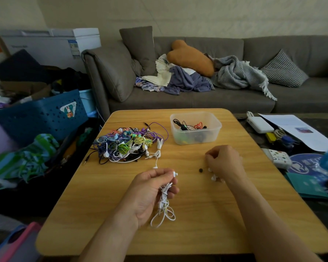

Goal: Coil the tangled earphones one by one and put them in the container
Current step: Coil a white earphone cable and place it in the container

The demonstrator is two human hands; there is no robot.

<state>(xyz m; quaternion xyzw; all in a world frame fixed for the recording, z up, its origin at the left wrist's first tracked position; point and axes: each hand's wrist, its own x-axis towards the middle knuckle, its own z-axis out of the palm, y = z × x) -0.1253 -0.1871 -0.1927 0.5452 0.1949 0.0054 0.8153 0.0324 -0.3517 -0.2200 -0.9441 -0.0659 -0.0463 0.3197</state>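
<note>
Now the left hand (151,188) grips 1 white earphone bundle (164,207), its loops hanging toward the person. The container (195,127) lies ahead and right (nearer the right hand (222,161), whose curled fingers touch small white eartips (213,178); actual grip unclear).

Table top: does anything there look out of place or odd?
Yes. A small dark bit and some white bits lie loose on the table by the right hand, apart from any earphone; perhaps detached ear tips.
</note>
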